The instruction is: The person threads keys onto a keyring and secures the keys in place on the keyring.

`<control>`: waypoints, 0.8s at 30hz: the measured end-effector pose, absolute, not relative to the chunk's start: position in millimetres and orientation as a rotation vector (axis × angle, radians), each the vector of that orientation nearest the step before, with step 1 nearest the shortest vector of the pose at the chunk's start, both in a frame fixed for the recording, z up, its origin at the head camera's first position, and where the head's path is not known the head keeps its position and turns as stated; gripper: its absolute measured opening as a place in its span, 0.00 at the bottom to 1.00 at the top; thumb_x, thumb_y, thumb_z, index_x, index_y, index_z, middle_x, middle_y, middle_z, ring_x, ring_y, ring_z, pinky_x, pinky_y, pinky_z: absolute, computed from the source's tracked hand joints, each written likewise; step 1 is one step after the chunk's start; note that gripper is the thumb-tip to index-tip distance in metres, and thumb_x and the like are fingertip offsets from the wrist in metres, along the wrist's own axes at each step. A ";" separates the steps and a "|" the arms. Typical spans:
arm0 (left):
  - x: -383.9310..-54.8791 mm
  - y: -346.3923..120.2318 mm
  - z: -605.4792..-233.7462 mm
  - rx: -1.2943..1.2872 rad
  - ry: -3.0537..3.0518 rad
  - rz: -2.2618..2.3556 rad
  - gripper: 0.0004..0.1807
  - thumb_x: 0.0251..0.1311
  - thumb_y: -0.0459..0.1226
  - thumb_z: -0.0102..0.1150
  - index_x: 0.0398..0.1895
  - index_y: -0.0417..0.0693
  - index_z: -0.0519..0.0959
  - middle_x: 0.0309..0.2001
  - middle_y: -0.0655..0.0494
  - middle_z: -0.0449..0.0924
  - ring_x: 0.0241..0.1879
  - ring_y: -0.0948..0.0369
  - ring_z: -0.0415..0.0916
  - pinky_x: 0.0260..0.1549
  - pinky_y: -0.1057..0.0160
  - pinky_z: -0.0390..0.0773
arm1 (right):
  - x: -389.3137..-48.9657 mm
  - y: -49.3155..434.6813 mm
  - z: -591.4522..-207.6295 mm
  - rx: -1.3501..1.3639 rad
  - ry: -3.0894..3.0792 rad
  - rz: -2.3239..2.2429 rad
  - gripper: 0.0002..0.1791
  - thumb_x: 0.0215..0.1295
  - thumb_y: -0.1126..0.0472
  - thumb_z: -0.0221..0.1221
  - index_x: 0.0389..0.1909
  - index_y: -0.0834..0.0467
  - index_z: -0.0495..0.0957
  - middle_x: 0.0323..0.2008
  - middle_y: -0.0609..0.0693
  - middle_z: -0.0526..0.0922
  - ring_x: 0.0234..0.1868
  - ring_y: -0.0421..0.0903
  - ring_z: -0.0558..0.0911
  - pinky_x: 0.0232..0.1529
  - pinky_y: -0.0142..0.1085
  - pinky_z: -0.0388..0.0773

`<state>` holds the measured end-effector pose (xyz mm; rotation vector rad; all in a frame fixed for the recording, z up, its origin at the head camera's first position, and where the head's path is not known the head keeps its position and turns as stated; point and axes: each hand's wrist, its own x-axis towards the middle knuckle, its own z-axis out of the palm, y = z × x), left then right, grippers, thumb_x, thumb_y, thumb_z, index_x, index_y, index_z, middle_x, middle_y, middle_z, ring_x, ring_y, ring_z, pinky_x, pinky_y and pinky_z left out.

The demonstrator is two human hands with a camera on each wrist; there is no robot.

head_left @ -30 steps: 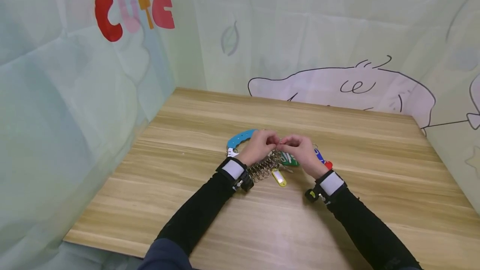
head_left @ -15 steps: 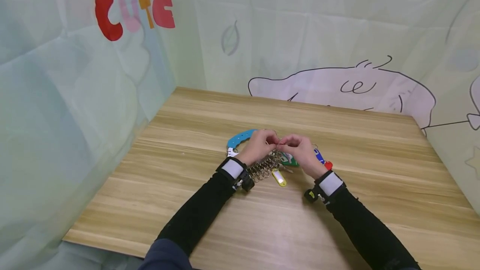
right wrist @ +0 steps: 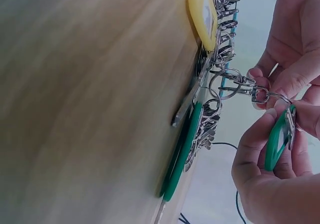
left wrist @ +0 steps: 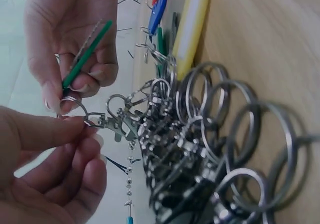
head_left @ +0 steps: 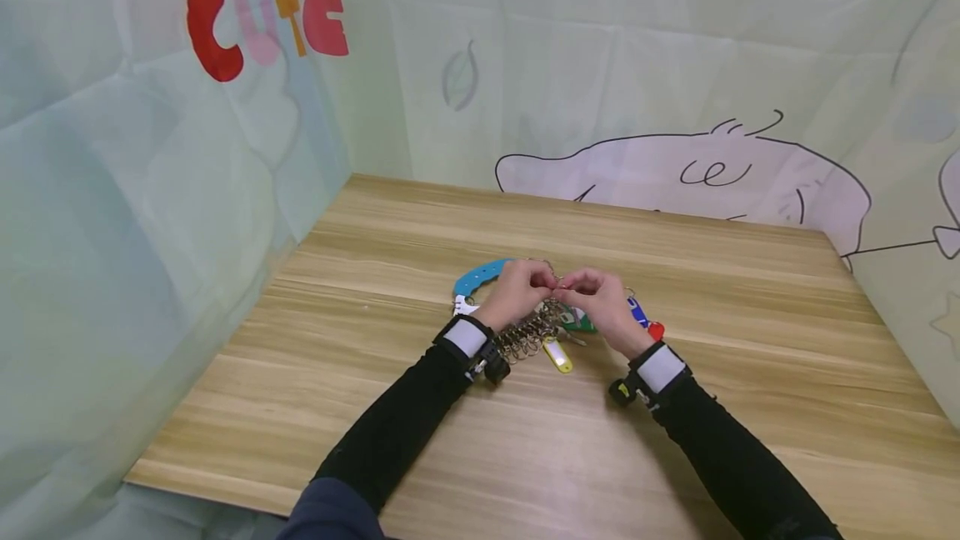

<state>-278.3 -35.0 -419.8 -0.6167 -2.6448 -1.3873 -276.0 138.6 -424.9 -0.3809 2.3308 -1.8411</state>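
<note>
In the head view both hands meet fingertip to fingertip above a pile of key hardware. My left hand (head_left: 517,294) pinches a small split key ring (left wrist: 75,103) between thumb and forefinger. A metal swivel clasp (left wrist: 102,120) hangs linked to that ring, leading to the pile. My right hand (head_left: 603,307) holds a green key tag (right wrist: 275,146) with a silver key (right wrist: 290,126) lying against it, thumb and fingertips right at the ring. Beneath the hands lies a heap of metal clasps and rings (head_left: 528,332). A yellow key tag (head_left: 557,355) sits at its near side.
Another green tag (right wrist: 182,156) lies under the hands. To the right are a blue tag (head_left: 638,312) and a red tag (head_left: 656,331). A blue curved strip (head_left: 480,276) lies behind the left wrist. All rest on the wooden table (head_left: 360,382), with printed cloth walls (head_left: 637,65) behind.
</note>
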 end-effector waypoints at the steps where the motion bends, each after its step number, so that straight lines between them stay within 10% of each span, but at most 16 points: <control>1: -278.2 -35.1 -419.5 -0.608 -2.652 -1.385 0.05 0.55 0.24 0.59 0.29 0.40 0.82 0.31 0.47 0.84 0.30 0.60 0.78 0.30 0.73 0.75 | -275.8 138.3 -424.4 -0.377 2.330 -1.842 0.13 0.59 0.65 0.64 0.42 0.68 0.78 0.30 0.39 0.85 0.35 0.35 0.83 0.41 0.28 0.79; 24: -279.4 -32.4 -419.3 -0.522 -2.634 -1.515 0.06 0.52 0.23 0.58 0.29 0.39 0.83 0.28 0.46 0.84 0.24 0.66 0.74 0.24 0.75 0.71 | -275.5 140.7 -423.9 -0.385 2.313 -1.848 0.15 0.60 0.62 0.64 0.43 0.68 0.78 0.32 0.43 0.87 0.41 0.49 0.85 0.42 0.30 0.80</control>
